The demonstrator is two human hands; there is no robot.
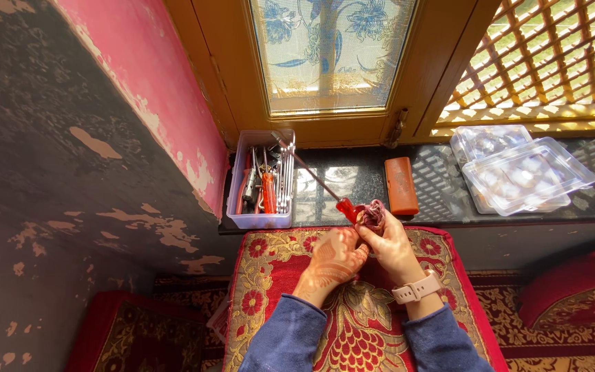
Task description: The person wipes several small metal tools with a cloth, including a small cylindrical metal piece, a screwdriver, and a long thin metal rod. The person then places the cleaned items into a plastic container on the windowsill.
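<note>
My right hand (390, 244) grips a long screwdriver (315, 178) by its red handle, with a dark reddish cloth (373, 213) wrapped around the handle. The metal shaft points up and left toward the tool box. My left hand (335, 256), patterned with henna, sits just left of the right hand, fingers curled against it near the base of the handle. Whether it holds anything is hidden. A pale watch is on my right wrist. Both hands hover above a red and gold cushion (270, 275).
A clear plastic box (259, 219) of pliers and other tools stands on the dark stone ledge (435, 180) at left. An orange case (401, 184) lies mid-ledge, clear plastic trays (521, 172) at right. A wooden window frame is behind, a peeling wall on the left.
</note>
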